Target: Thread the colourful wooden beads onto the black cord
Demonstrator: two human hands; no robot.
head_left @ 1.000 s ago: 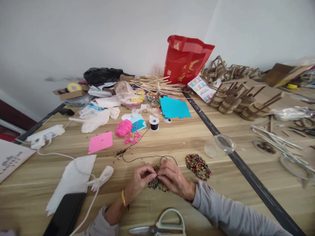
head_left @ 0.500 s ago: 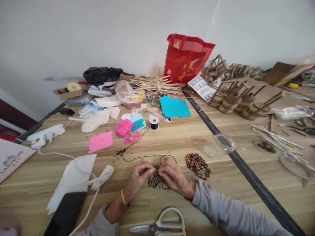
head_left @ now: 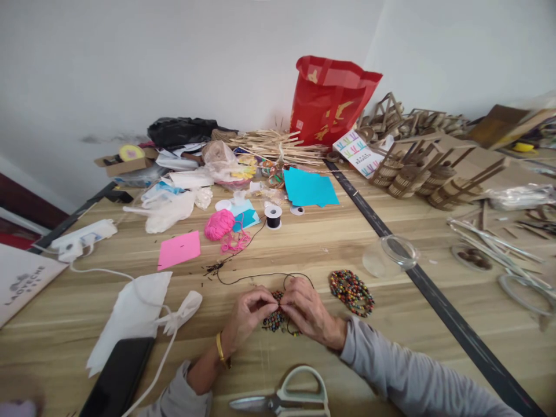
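Over a small heap of multicoloured beads (head_left: 273, 321), my left hand (head_left: 252, 313) and my right hand (head_left: 306, 310) meet at their fingertips. Thumb and forefinger of the left are pinched together; whatever sits between them is too small to make out. My right hand is closed in a pinch on the thin black cord (head_left: 243, 281), which loops behind it. A few threaded beads (head_left: 296, 333) show below the right fingers. Right of that hand lies a coiled string of multicoloured beads (head_left: 351, 293). Scissors (head_left: 299, 394) with pale handles rest nearest me.
A spool of black cord (head_left: 273, 218) stands beyond my hands, beside pink yarn (head_left: 219, 225). At left are a black phone (head_left: 119, 376), white paper (head_left: 130, 318) and a cable. A clear round container (head_left: 397, 252) and small wooden buckets (head_left: 452, 192) occupy the right.
My left fingertips have shifted slightly right and now meet the right fingertips above the beads. The camera view has moved a little; the other things stay in place.
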